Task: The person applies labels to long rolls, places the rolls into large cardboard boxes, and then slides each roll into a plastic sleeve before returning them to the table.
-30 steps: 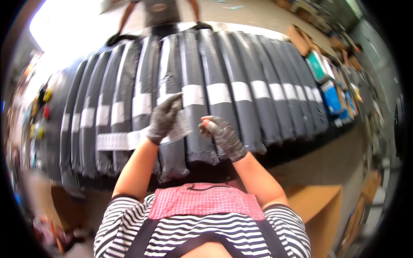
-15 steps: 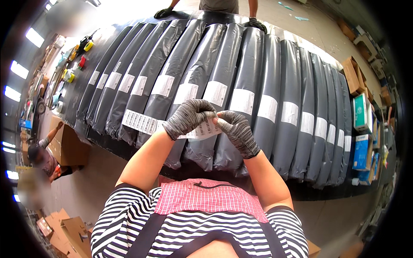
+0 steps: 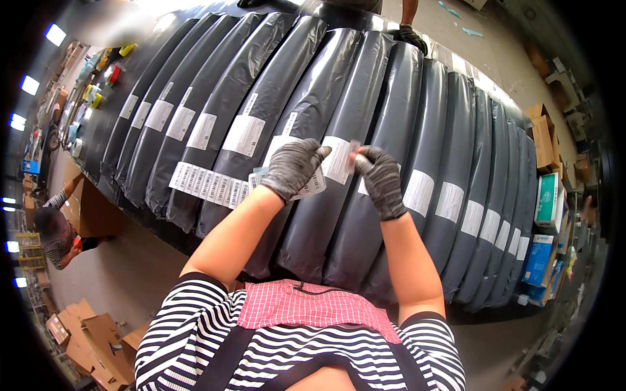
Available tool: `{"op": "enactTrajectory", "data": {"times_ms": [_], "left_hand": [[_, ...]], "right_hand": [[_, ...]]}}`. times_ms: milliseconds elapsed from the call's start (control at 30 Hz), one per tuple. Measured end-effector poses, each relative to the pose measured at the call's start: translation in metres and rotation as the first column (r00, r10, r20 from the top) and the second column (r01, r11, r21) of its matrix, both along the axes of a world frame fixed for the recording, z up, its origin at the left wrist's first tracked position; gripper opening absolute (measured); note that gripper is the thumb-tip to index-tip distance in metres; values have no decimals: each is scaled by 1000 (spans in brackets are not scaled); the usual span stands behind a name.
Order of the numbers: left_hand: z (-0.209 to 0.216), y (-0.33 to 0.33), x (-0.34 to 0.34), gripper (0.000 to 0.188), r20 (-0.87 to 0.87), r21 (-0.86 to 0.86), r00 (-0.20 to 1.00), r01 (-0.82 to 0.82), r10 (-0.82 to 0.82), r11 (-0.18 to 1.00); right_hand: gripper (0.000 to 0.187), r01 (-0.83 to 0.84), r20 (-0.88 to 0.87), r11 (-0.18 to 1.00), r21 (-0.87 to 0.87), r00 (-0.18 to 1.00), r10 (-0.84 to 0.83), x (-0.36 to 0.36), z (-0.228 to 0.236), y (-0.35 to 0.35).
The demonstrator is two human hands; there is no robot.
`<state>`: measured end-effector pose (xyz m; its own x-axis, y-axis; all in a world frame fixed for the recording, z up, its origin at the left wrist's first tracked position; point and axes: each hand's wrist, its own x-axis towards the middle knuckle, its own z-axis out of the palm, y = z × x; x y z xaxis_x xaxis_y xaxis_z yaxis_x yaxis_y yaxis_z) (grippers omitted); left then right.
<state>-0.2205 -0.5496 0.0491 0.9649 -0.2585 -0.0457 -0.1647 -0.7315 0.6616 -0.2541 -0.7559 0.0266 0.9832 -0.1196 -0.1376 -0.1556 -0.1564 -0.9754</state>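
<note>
My left hand, in a grey knitted glove, is closed on a sheet of barcode labels, which sticks out beneath it. My right hand, gloved alike, pinches a small label between thumb and fingertips. Both hands hover over a row of long packages wrapped in dark grey plastic, most bearing a white printed label mid-length. Narrow barcode stickers show above the white labels on a few packages at the left. Another strip of barcode labels lies across packages left of my left hand.
Across the table, another person's gloved hand rests by the package ends. Tape rolls sit at the table's left. Blue boxes and a green-and-white box stand at the right. A person is by a large carton at the left.
My hands were together at the label sheet; they have separated, the right moving rightward with a small label. The view has shifted, and the person at the left is lower beside the carton.
</note>
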Motion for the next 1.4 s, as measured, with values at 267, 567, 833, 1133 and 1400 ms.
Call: {"op": "enactTrajectory", "data": {"times_ms": [267,567,833,1133,1400], "left_hand": [[-21,-17,29,36,-170,287,949,305,-265,908],[-27,-12,33,37,-149,260,939,340,-310,904],[-19,-18,41,63,-338,303,885,423,-319,854],[-25,-16,38,41,-168,-7,926,342,-338,940],[-1,-4,12,32,-135,-508,982,48,-134,860]], "right_hand": [[23,-14,57,986,-166,998,24,82,-39,8],[25,-75,31,931,-357,995,92,99,-45,11],[33,-134,114,802,-581,963,244,97,-37,14],[48,229,-139,917,-325,948,-286,157,-77,-37],[41,-305,-246,944,128,912,328,5,40,9]]}}
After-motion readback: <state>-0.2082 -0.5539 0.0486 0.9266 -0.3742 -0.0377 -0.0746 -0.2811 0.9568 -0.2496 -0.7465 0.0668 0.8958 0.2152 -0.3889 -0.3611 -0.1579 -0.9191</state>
